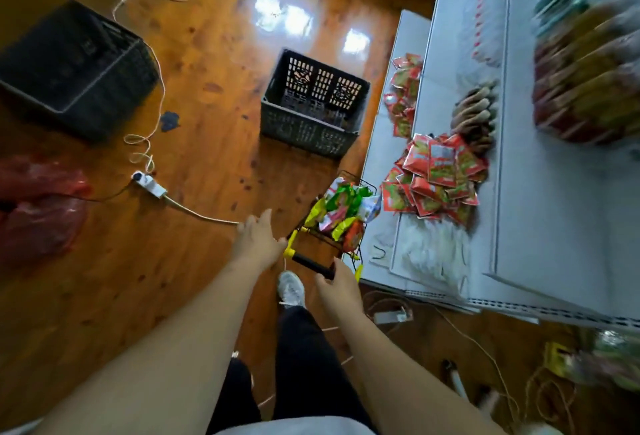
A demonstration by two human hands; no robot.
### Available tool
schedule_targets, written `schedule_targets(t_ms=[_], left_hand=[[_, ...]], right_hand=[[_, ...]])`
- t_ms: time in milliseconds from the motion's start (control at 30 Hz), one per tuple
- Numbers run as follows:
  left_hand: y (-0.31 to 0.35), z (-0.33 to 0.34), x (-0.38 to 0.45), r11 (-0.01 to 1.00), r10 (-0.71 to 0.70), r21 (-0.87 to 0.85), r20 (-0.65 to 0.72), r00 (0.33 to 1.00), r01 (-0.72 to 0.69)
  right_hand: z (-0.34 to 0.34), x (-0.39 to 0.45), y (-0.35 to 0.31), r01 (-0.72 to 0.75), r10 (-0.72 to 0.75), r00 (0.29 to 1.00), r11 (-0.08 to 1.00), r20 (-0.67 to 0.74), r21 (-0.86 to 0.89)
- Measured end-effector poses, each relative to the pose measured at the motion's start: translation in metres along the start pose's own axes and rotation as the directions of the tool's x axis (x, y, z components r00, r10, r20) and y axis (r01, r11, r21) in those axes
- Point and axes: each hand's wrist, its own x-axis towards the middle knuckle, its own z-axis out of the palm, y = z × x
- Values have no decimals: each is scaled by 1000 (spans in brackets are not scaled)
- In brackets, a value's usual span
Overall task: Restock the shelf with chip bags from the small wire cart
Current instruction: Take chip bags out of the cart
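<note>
Two dark plastic crates [313, 105] [74, 67], white power strip [149, 184], red plastic bag [38, 209], wooden floor [214, 53]

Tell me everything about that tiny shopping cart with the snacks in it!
The small wire cart is a toy-sized trolley of thin dark wire with yellow plastic joints and a black handle bar. It stands on the wooden floor right beside the white shelf, heaped with bright green, yellow and red chip bags. The right hand grips the handle's near end; the left hand hovers open beside the yellow corner.
</note>
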Motion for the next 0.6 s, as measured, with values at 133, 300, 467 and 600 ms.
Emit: schedule_targets(t_ms=[133, 300, 467, 600], left_hand=[[19, 27, 46, 998, -30, 51, 52, 998, 27], [33, 65, 117, 992, -124, 11, 97, 987, 124], [45, 119, 206, 989, -131, -49, 145, 981, 139], [47, 170, 262, 998, -63, -9, 151, 987, 65]], right_hand=[[-12, 56, 22, -113, 110, 992, 992, 58, 61], [-12, 150, 26, -139, 127, 986, 985, 113, 106], [3, 261, 30, -149, 134, 984, 981, 120, 125], [31, 340, 38, -203, 184, 975, 966, 125, 161]])
